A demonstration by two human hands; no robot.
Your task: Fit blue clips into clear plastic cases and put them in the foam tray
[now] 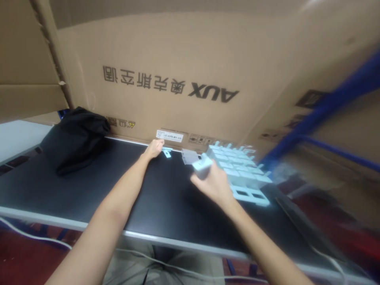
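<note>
My left hand (153,149) reaches to the far side of the black table, its fingers closed at the end of a small flat light-blue plastic piece (167,152) with a hole in it. A light-blue plastic box (203,166) is gripped between the thumb and fingers of my right hand (216,183), held above the table and slightly blurred. Just behind that box lies a clear plastic sheet (189,156). To the right of my right hand, several similar light-blue boxes (242,168) stand together in rows, and a light-blue frame (251,195) with rectangular openings sits at their front.
Black cloth or a bag (78,138) lies at the table's left. A large cardboard carton (154,43) with upside-down print rises behind the black tabletop (175,213). A blue metal rail (329,107) slants at the right. White cable (190,271) runs below the front edge.
</note>
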